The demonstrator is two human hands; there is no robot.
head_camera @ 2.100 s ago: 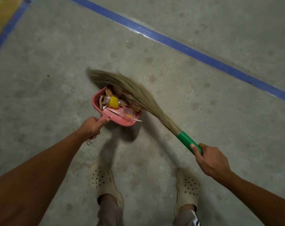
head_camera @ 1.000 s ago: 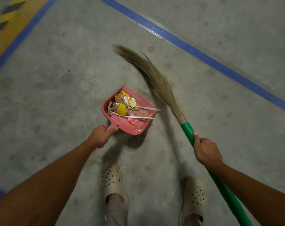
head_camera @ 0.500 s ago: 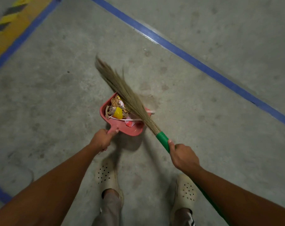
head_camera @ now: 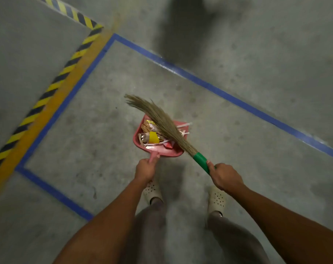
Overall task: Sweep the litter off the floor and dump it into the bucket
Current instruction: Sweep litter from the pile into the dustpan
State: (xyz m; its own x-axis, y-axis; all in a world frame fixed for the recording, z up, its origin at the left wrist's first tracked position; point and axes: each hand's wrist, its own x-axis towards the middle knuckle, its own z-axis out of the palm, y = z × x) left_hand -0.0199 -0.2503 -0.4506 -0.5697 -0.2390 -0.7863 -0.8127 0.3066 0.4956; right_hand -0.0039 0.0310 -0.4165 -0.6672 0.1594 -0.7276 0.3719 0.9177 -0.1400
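The left hand [head_camera: 145,169] had its fingers curled tight round the short handle of the red dustpan [head_camera: 158,151], whose tray sat just ahead of those fingers, low over the concrete floor [head_camera: 97,134]. The litter [head_camera: 152,137] lay heaped inside the tray: yellow and gold scraps, a red wrapper and white paper strips, some poking over the far edge. The right hand [head_camera: 224,177] had its fingers wrapped round the green grip of the broom [head_camera: 162,121], thumb along the shaft. From those fingers the bristles ran forward and leftward, lying across the tray and the litter. Pale perforated clogs [head_camera: 217,200] stood behind both sets of fingers. A blue line [head_camera: 219,90] crossed the floor well beyond them, with a yellow-and-black striped band [head_camera: 47,88] far off to the left.
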